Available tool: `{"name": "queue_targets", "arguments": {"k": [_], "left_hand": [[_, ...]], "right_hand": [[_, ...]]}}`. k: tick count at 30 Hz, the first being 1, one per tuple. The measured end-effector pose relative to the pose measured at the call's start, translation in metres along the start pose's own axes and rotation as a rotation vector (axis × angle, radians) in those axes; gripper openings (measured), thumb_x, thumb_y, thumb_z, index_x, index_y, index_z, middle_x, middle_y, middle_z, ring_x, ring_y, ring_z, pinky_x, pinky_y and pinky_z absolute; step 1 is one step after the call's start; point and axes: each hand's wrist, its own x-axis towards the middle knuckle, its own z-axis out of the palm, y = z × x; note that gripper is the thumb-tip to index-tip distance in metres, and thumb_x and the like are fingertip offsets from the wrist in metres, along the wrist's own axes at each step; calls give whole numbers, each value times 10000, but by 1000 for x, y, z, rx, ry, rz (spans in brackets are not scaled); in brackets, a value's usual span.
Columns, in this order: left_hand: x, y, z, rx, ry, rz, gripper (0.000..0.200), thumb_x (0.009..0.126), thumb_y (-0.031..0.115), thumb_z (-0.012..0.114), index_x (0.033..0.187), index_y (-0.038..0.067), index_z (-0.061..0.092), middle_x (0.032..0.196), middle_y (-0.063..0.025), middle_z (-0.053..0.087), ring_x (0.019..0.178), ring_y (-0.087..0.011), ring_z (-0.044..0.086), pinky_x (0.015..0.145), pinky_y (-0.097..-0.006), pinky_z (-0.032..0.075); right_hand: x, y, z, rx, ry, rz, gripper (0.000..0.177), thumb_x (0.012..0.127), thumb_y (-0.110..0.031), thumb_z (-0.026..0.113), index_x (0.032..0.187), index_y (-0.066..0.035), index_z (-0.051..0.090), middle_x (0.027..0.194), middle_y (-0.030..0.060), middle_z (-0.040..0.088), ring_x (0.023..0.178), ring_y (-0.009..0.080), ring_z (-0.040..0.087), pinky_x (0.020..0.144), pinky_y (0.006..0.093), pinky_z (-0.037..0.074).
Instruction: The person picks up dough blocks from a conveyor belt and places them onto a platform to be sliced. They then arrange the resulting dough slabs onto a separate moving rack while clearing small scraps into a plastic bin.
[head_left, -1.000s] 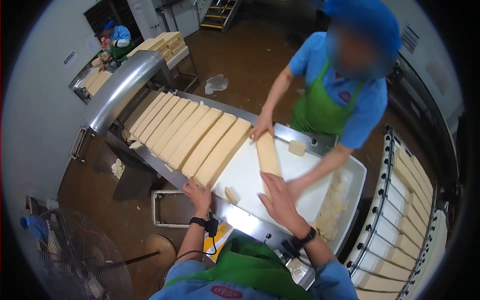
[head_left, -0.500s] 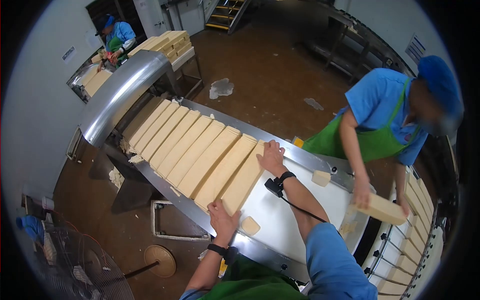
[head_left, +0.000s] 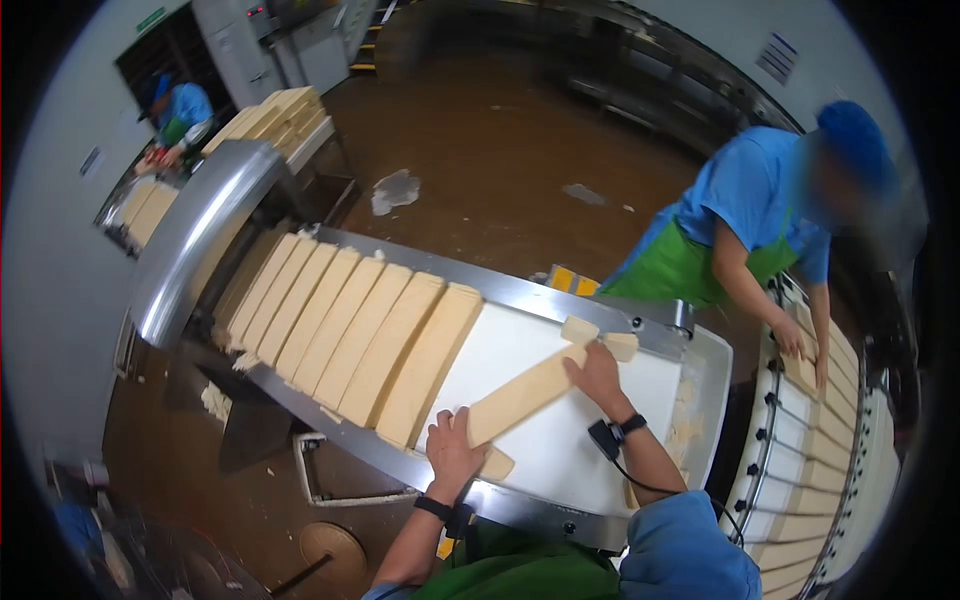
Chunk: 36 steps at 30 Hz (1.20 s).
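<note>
A long cream-coloured slab (head_left: pixel 528 395) lies at a slant over the white belt (head_left: pixel 585 450), apart from the row. My left hand (head_left: pixel 455 450) grips its near left end, and my right hand (head_left: pixel 597 376) grips its far right end. To the left, similar slabs (head_left: pixel 430 365) lie side by side across the belt. A small offcut (head_left: pixel 496 463) sits beside my left hand. Two more small pieces (head_left: pixel 580 330) lie by the far rail, close to my right hand.
A curved metal cover (head_left: pixel 210 235) arches over the belt's left end. Across the belt, a co-worker (head_left: pixel 745 215) bends over a second conveyor (head_left: pixel 800 480) holding slabs. Another person (head_left: pixel 180 110) works at the back left. A tray with scraps (head_left: pixel 707 390) adjoins the belt's right end.
The slab between my hands has come away from the row to the right and turned. The co-worker's slab has moved onto the right conveyor. The view has shifted.
</note>
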Motion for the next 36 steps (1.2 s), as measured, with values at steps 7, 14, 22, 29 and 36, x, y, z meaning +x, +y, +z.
{"name": "queue_targets", "arguments": {"k": [7, 14, 22, 29, 36], "left_hand": [[6, 26, 23, 147, -133, 116, 789, 649, 268, 826, 1346, 135, 481, 1288, -200, 480, 1129, -424, 519, 949, -514, 462], [-23, 69, 31, 4, 28, 235, 668, 679, 109, 760, 1297, 87, 510, 1314, -221, 432, 1132, -450, 484, 981, -506, 425], [-70, 224, 117, -203, 121, 674, 644, 673, 46, 708, 1290, 83, 527, 1341, -228, 403, 1221, -441, 429, 1011, -469, 400], [-136, 429, 169, -74, -147, 894, 725, 651, -1, 727, 1326, 141, 505, 1311, -211, 415, 1125, -429, 480, 921, -492, 443], [-147, 529, 227, -4, -444, 942, 757, 739, 194, 796, 1392, 127, 419, 1287, -214, 428, 1039, -417, 545, 872, -488, 466]], "right_hand": [[-99, 46, 15, -146, 371, 175, 497, 903, -331, 609, 1154, 92, 539, 1017, 238, 588, 936, 375, 554, 888, 478, 428], [-165, 32, -32, 138, 456, 371, 594, 872, -309, 658, 1265, 92, 466, 1107, 258, 546, 1039, 424, 516, 949, 486, 400], [-273, 144, -163, -67, 946, 500, 573, 876, -257, 664, 1296, 60, 438, 1187, 275, 518, 1102, 445, 487, 972, 507, 391], [-344, 323, -292, -34, 1132, 666, 417, 930, -287, 600, 1209, 15, 530, 1110, 237, 598, 1025, 422, 579, 870, 461, 473], [-371, 452, -326, -103, 679, 975, 519, 948, -424, 540, 1196, 31, 570, 1138, 254, 622, 1054, 403, 606, 944, 535, 429]]}}
